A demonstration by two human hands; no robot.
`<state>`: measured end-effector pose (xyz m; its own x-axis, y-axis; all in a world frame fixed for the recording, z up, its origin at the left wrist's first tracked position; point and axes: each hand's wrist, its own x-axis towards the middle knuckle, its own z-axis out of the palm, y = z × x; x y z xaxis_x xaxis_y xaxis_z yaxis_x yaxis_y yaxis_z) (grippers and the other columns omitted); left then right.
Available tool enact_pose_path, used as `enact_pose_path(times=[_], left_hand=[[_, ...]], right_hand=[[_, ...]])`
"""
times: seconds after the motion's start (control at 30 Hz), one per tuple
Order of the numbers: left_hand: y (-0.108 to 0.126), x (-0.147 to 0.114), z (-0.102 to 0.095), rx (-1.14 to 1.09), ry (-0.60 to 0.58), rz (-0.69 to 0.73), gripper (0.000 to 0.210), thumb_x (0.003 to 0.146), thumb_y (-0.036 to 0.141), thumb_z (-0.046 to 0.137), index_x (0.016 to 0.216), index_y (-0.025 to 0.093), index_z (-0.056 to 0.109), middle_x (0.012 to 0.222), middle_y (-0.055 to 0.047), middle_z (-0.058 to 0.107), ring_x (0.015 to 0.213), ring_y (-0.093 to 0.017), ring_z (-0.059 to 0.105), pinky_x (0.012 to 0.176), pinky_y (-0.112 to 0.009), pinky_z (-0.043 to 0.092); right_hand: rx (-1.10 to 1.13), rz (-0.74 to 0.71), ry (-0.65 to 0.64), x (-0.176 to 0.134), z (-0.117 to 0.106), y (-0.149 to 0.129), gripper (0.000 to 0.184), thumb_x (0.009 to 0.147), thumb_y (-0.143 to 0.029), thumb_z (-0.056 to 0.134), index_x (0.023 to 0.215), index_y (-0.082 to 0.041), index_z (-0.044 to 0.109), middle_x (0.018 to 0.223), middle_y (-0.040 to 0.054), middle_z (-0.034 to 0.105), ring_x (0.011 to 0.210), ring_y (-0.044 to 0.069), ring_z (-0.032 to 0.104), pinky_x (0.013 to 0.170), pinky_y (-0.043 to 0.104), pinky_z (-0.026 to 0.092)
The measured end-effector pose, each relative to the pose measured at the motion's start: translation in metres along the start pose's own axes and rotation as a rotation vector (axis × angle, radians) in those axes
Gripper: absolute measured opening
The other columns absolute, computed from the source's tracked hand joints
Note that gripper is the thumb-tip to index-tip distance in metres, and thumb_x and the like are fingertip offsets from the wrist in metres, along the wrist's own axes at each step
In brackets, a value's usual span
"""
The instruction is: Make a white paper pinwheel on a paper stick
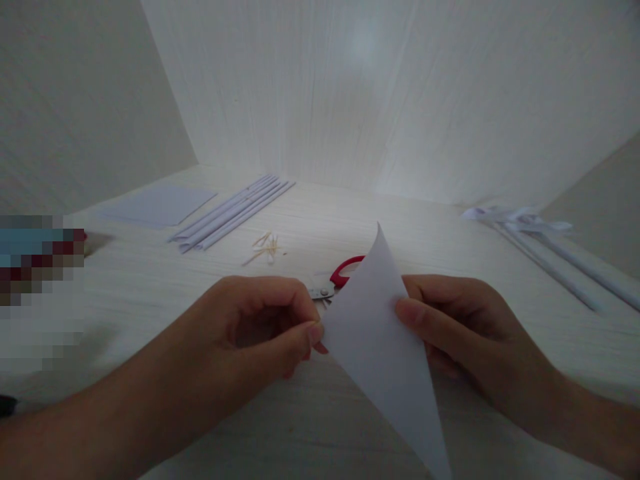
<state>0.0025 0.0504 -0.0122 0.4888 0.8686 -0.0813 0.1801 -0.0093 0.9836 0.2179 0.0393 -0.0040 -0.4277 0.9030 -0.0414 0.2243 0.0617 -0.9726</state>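
A white sheet of paper (383,340) is held up between my hands, one pointed corner upward and another hanging toward the near edge of view. My left hand (260,327) pinches its left corner between thumb and index finger. On the right edge, my right hand (460,333) grips it with the thumb in front and the fingers behind. Just beyond the paper lie scissors with red handles (345,272), partly hidden by the sheet and my left hand.
Several cotton swabs (270,248) lie beyond my left hand. Rolled paper tubes (235,212) and flat paper sheets (160,205) rest at the back left. At the right are paper sticks (555,263) with white bow-like paper (520,219). Pale walls (300,87) enclose the surface. Something pixelated sits far left.
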Motion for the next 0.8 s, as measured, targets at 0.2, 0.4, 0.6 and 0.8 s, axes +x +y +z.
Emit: enact_pose_path(times=[0.2,0.4,0.6,0.8], left_hand=[[-0.0003,-0.0021,-0.0010,-0.018,0.014,-0.011,0.019,0.075,0.020,0.063,0.057,0.019,0.061,0.051,0.008,0.053,0.049,-0.003,0.047,0.044,-0.006,0.034],[-0.0010,0.0018,0.0004,-0.045,0.006,0.020,0.019,0.076,0.020,0.063,0.056,0.019,0.061,0.051,0.008,0.053,0.048,-0.002,0.046,0.043,-0.005,0.033],[-0.0022,-0.0021,0.0028,-0.016,-0.026,0.012,0.020,0.076,0.021,0.063,0.057,0.018,0.058,0.053,0.008,0.052,0.050,-0.002,0.045,0.043,-0.006,0.033],[-0.0021,-0.0033,0.0038,-0.065,-0.115,0.006,0.017,0.079,0.020,0.061,0.062,0.018,0.059,0.058,0.007,0.057,0.055,-0.003,0.050,0.048,-0.006,0.037]], right_hand=[[-0.006,-0.047,0.012,-0.0022,-0.0007,0.0016,0.046,0.091,-0.047,0.053,0.060,-0.018,0.039,0.059,-0.0035,0.038,0.044,0.004,0.027,0.036,0.020,0.017],[0.065,-0.048,-0.030,-0.0005,-0.0004,0.0025,0.039,0.095,-0.039,0.052,0.063,-0.017,0.044,0.059,-0.0047,0.037,0.044,0.002,0.025,0.036,0.018,0.016],[0.165,-0.016,-0.083,-0.0042,-0.0027,0.0025,0.040,0.093,-0.043,0.054,0.065,-0.017,0.045,0.056,-0.0047,0.036,0.047,0.004,0.030,0.038,0.018,0.018],[0.179,-0.053,-0.075,-0.0063,-0.0014,0.0034,0.036,0.093,-0.042,0.053,0.068,-0.016,0.050,0.059,-0.0039,0.038,0.048,0.004,0.031,0.038,0.017,0.019]])
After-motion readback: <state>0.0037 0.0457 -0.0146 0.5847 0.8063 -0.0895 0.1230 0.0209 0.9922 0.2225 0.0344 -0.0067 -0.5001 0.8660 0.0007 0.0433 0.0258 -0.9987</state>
